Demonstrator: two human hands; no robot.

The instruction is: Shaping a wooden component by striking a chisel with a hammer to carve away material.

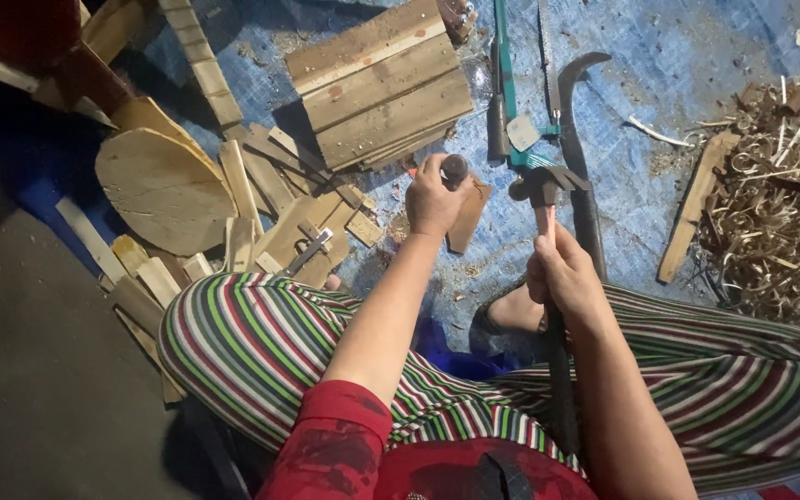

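My left hand (432, 199) is closed around the round wooden handle of a chisel (455, 168), held upright over a small flat piece of wood (468, 218) on the blue tarp. My right hand (562, 278) grips the handle of a claw hammer (543, 183), whose dark metal head hangs just right of the chisel top, a short gap apart. I sit cross-legged in striped trousers, with a bare foot (514, 315) showing below the wood piece.
A stack of planks (381, 88) lies ahead, with scattered offcuts (261, 208) and a rounded board (159, 190) to the left. A curved blade (581, 139) and a teal-handled saw (504, 74) lie beyond the hammer. Wood shavings (780, 194) pile up at right.
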